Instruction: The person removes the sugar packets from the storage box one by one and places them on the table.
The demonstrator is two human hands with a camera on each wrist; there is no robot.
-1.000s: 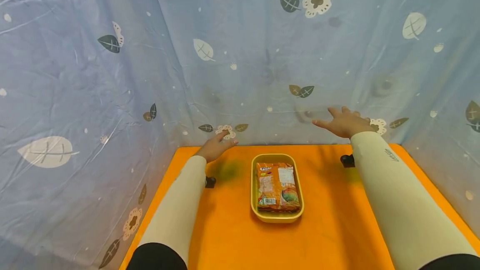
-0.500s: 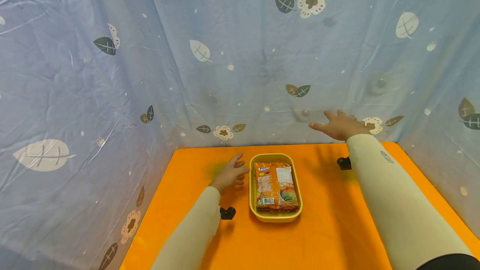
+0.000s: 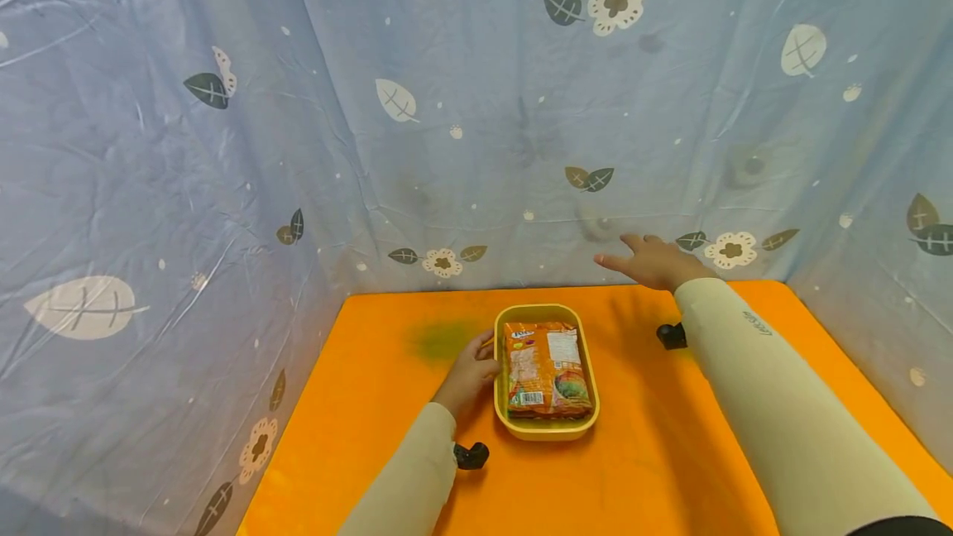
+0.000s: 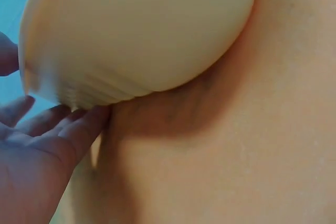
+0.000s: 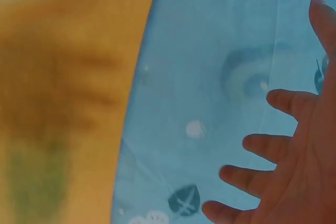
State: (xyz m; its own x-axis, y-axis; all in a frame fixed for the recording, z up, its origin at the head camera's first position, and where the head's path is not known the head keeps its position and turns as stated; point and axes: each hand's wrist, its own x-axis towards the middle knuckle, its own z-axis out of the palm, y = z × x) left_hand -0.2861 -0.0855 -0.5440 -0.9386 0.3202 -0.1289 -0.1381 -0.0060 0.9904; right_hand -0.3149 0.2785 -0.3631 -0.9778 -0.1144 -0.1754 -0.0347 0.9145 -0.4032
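Observation:
A yellow plastic tray with raised walls sits mid-table. Inside it lies an orange plastic food packet with a barcode and a white label. My left hand is at the tray's left side, its fingers at the outer wall and its thumb near the rim. In the left wrist view, nearly straight fingertips touch the lower ribbed part of the tray wall. My right hand is raised over the table's back right, fingers spread, holding nothing; the right wrist view also shows its fingers apart.
The tray stands on an orange table. A blue curtain printed with leaves and flowers rises at the back, left and right edges. Dark mounts stick out from both sleeves.
My left hand has come down from the back left to the tray's left wall. The right hand has shifted slightly left and lower. Tray and packet stay in place.

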